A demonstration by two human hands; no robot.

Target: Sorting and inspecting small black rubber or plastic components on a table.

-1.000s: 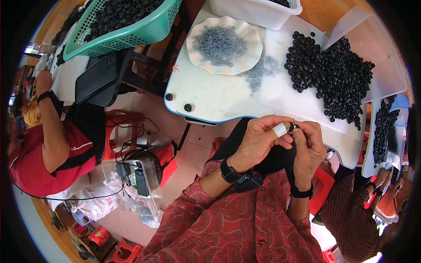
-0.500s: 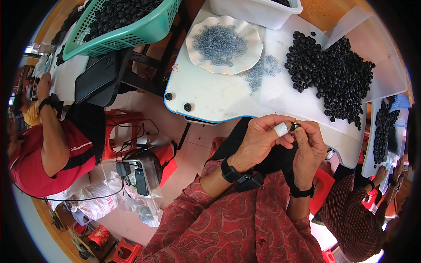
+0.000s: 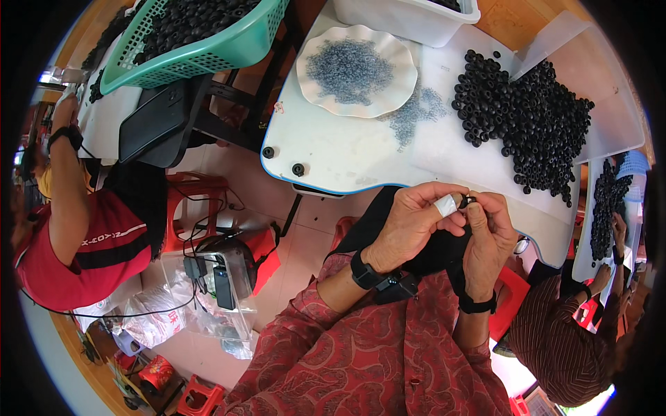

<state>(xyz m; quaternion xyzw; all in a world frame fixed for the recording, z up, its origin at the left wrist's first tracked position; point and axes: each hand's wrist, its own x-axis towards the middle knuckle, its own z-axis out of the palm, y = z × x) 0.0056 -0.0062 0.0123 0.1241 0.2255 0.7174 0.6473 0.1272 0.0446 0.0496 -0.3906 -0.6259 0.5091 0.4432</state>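
My left hand (image 3: 418,220) and my right hand (image 3: 485,239) meet just off the table's front edge, fingertips pinched together. Between them sits a small black ring-shaped part (image 3: 466,201), mostly hidden by the fingers. White tape wraps a digit of the left hand. Beyond my hands, a wavy-rimmed white plate (image 3: 404,66) holds a heap of tiny clear bluish pieces (image 3: 350,69), and more of these lie scattered beside it. To the right spreads a large pile of black ring-shaped parts (image 3: 541,121). Two black parts (image 3: 298,169) stand alone near the table's left corner.
A white bin (image 3: 409,26) stands at the table's back, and a translucent container (image 3: 614,111) lies tipped behind the black pile. At left, a green basket (image 3: 201,64) is full of black parts. Co-workers sit left (image 3: 97,243) and right (image 3: 565,340). A red stool (image 3: 510,295) is nearby.
My hands and the black part stay almost in place. The left co-worker's forearm has shifted up and left; a hand at the far right now reaches to the black parts there.
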